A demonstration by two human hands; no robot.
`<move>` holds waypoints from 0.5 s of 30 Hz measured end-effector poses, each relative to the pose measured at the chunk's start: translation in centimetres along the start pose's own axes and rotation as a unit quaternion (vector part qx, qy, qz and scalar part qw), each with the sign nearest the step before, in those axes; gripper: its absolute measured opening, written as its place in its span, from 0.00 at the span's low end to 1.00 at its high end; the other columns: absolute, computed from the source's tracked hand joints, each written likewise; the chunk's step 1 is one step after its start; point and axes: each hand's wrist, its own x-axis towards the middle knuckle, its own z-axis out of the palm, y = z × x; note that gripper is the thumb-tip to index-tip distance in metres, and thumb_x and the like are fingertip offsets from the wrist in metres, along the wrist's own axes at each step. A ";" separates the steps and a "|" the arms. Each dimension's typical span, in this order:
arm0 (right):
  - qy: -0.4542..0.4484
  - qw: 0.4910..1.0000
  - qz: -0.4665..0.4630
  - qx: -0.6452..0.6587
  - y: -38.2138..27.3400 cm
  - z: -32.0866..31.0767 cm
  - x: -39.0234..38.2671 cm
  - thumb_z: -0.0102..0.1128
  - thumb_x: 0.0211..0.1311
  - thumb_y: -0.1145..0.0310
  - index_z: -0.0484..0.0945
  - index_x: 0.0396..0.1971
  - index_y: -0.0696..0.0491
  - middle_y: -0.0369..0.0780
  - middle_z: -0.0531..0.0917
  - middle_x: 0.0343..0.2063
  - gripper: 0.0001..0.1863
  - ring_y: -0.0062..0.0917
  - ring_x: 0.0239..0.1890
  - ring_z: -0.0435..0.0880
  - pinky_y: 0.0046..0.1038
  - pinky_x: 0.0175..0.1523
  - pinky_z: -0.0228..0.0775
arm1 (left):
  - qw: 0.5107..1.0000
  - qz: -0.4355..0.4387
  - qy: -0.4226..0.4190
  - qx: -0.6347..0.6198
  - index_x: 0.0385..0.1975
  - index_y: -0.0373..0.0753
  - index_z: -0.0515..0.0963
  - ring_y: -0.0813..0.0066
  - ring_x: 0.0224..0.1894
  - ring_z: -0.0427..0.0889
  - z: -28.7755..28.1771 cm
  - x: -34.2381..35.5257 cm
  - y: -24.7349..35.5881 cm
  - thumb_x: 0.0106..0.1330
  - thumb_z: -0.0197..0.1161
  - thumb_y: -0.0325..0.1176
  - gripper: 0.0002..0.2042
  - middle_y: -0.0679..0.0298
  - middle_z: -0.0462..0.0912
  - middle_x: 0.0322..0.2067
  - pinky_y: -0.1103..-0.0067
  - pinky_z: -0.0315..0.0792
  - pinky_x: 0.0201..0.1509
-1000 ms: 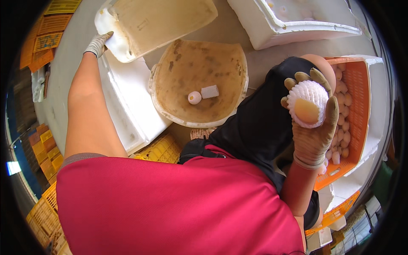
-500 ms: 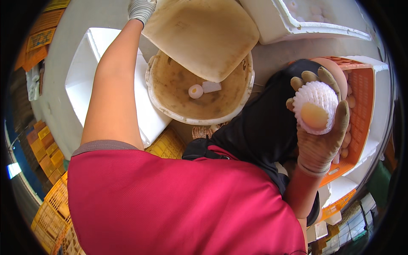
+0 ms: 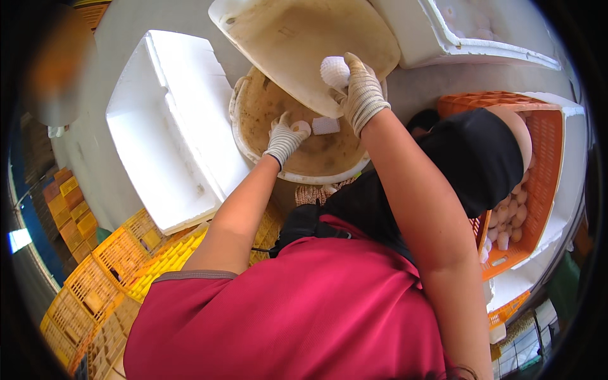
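Note:
My gloved right hand (image 3: 362, 92) is closed on a round item in a white foam net (image 3: 334, 71), held over the pale, stained lid (image 3: 288, 31) that tilts across the back of a round tub. Inside the stained tub (image 3: 316, 161), my gloved left hand (image 3: 284, 136) has curved fingers closed around another netted round item (image 3: 301, 127). Right of it lies a white foam sleeve (image 3: 326, 125).
A white foam box (image 3: 152, 126) stands at left, another (image 3: 481, 54) at back right. An orange crate (image 3: 532, 237) of beige round items is beside my right leg (image 3: 468, 158). Yellow crates (image 3: 88, 291) sit at lower left.
My left hand has left the lid and come down into the tub. The lid has shifted right, over the tub. My right hand has moved left and up with its netted item.

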 end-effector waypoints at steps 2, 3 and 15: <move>-0.062 0.994 -0.026 -0.088 0.2 -0.1 -0.5 0.62 0.63 0.59 0.73 0.54 0.53 0.42 0.74 0.53 0.23 0.33 0.55 0.73 0.38 0.53 0.76 | 0.990 0.024 -0.115 0.080 0.66 0.51 0.65 0.49 0.68 0.62 1.4 0.0 0.1 0.52 0.71 0.34 0.37 0.51 0.56 0.69 0.62 0.63 0.70; -0.089 0.987 -0.039 -0.128 0.3 -0.4 -1.2 0.62 0.63 0.59 0.74 0.54 0.52 0.42 0.73 0.54 0.22 0.32 0.56 0.73 0.37 0.53 0.76 | 0.983 0.029 -0.138 0.113 0.65 0.52 0.65 0.49 0.67 0.63 2.3 0.2 -0.4 0.52 0.72 0.35 0.37 0.53 0.55 0.69 0.62 0.64 0.70; -0.276 0.934 -0.225 -0.016 -5.7 -9.3 -12.2 0.57 0.69 0.63 0.76 0.52 0.57 0.41 0.83 0.43 0.18 0.25 0.47 0.82 0.27 0.52 0.76 | 0.640 -0.176 -0.436 -0.608 0.50 0.38 0.74 0.64 0.22 0.83 -4.1 0.3 -2.2 0.57 0.58 0.58 0.31 0.50 0.84 0.33 0.80 0.72 0.15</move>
